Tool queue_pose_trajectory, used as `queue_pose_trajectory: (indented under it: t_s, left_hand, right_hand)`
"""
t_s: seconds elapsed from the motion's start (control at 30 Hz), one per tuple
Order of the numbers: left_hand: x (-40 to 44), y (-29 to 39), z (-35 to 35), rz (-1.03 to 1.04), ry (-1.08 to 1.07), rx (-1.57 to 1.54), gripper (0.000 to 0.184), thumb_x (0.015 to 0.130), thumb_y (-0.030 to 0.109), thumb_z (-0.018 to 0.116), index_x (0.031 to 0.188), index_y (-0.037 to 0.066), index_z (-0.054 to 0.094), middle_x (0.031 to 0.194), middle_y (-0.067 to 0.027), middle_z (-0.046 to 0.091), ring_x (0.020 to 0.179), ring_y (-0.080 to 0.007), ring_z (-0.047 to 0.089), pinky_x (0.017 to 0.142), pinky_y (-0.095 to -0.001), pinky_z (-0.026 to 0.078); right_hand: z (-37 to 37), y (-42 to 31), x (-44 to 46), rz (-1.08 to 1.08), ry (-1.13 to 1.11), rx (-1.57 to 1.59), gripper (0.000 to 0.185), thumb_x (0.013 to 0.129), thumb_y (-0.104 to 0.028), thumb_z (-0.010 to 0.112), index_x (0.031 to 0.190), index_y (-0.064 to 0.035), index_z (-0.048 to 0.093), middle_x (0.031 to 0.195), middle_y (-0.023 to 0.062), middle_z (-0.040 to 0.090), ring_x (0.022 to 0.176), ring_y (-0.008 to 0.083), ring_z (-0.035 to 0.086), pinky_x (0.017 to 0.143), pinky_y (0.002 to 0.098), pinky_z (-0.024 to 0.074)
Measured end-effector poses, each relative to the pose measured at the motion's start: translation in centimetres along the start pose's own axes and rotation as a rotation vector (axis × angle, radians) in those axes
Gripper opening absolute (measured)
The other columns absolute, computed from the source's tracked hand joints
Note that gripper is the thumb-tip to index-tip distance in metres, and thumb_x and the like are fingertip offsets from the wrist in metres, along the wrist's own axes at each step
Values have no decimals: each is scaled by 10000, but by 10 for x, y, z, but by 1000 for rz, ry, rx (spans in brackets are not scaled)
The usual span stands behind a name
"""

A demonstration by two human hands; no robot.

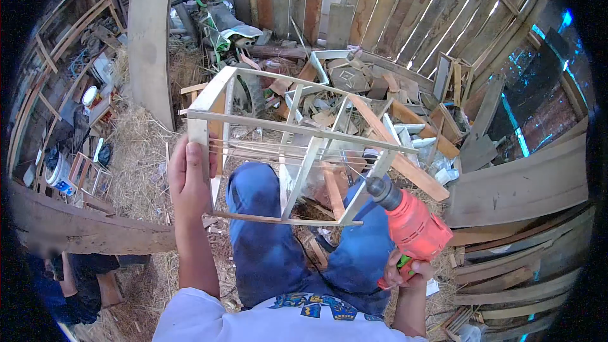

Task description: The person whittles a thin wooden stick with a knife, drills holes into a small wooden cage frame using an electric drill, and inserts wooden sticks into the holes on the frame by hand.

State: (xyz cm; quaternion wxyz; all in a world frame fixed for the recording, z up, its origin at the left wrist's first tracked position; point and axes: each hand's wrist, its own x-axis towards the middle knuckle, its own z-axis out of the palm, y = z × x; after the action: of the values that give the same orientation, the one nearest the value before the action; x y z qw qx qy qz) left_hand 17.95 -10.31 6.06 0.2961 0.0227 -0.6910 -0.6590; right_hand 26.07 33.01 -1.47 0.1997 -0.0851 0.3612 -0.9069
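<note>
Light (pixel 410 64) is admitted between boards of the plank wall (pixel 396 9); floor (pixel 142 152) straw-strewn; wood scraps (pixel 347 79) heaped below.

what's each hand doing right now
Left hand: closed, holding the pale, open, box-shaped wooden frame.
Right hand: closed, holding the red power drill by its handle.

the floor (pixel 142 149) is strewn with straw and small bits of wood. toward the back, a jumbled heap of wood offcuts (pixel 349 80) lies on it. at the left, a white bucket (pixel 59 174) with a blue label stands just beside a small wooden frame (pixel 81 174). at the right, long boards (pixel 519 288) lie close together, partly overlapping.
</note>
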Motion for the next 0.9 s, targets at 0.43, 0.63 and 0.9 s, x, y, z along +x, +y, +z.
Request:
queue_pose_trajectory:
  t_s: [0.43, 0.63, 0.9]
  left_hand:
    - [-21, 66, 20, 67, -38, 78, 499, 1058, 395, 465, 1248, -35, 632, 807, -4, 545, 682, -59, 446, 590, -218, 339]
    - [-23, 74, 24, 71, -36, 105, 510, 1057, 409, 461, 1247, -30, 638, 810, -4, 554, 685, -63, 454, 600, -223, 351]
    - [-17, 60, 25, 159, -11, 99, 503, 1038, 328, 534, 1385, -33, 489, 942, -48, 603, 736, -66, 505, 668, -222, 418]
  right_hand:
    - [2, -3, -4, -12, -39, -133, 529, 750, -297, 663, 1010, 162, 610, 775, 262, 661, 407, 183, 509, 390, 324, 430]
    - [0, -2, -4, -37, -57, -107, 546, 734, -303, 673, 1018, 160, 612, 794, 266, 673, 433, 188, 540, 401, 314, 434]
    - [0, 2, 0, -69, -62, -114, 562, 737, -323, 682, 1026, 154, 610, 801, 273, 678, 436, 190, 552, 401, 314, 446]
